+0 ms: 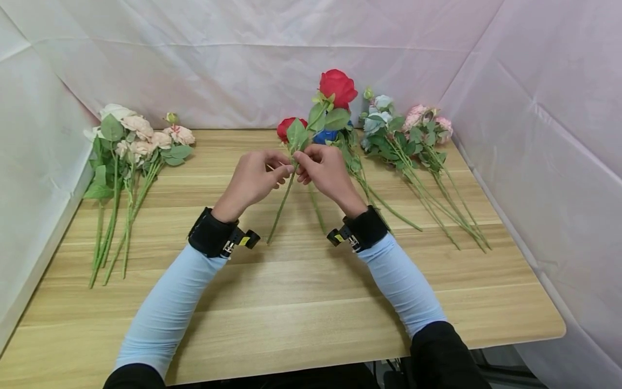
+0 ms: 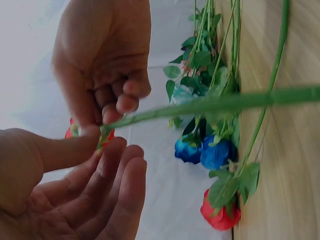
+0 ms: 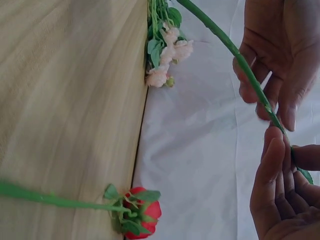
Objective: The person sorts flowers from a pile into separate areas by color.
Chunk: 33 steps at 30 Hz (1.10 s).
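A red artificial rose stands upright but tilted between the two hands, its bloom above them and its green stem slanting down to the left. The left hand pinches the stem between thumb and fingers just below the leaves. Close above it, the right hand pinches the same stem near a leaf. In the left wrist view the left hand is nearest the camera, its other fingers loosely bent. A second red rose lies on the table behind the hands.
Pale pink and white flowers lie at the left of the wooden table. Right of the hands are blue roses, light blue flowers and pink flowers, stems toward the front. White cloth encloses the back and sides.
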Available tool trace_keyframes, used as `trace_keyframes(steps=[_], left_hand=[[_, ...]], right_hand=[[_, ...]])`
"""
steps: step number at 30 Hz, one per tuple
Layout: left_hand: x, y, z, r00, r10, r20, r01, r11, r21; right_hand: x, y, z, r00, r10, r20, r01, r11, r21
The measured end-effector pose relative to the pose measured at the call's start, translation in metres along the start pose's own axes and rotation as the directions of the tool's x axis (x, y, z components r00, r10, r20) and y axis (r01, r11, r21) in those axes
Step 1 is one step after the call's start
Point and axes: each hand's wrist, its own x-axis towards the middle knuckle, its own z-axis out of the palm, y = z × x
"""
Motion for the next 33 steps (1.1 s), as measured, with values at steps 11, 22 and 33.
trace_keyframes(steps=[11,22,33], left_hand=[[0.000,-0.012,-0.020,0.999,-0.047,-0.012,0.048,0.999,0.014],[0.003,-0.016,-0.023,1.000,-0.027,-0.012,0.027,0.998,0.059],[0.002,-0.014,-0.021,1.000,-0.008,0.001,0.007,0.995,0.102]], right_hand=[[0.026,0.006,-0.034,0.979,0.170,0.114,-0.136,0.957,-0.255],[0.077,0.007,-0.052,0.882,0.344,0.323,-0.097,0.801,-0.590],[0.090,0.033,-0.031,0.873,0.397,0.282,-0.108,0.722,-0.683]])
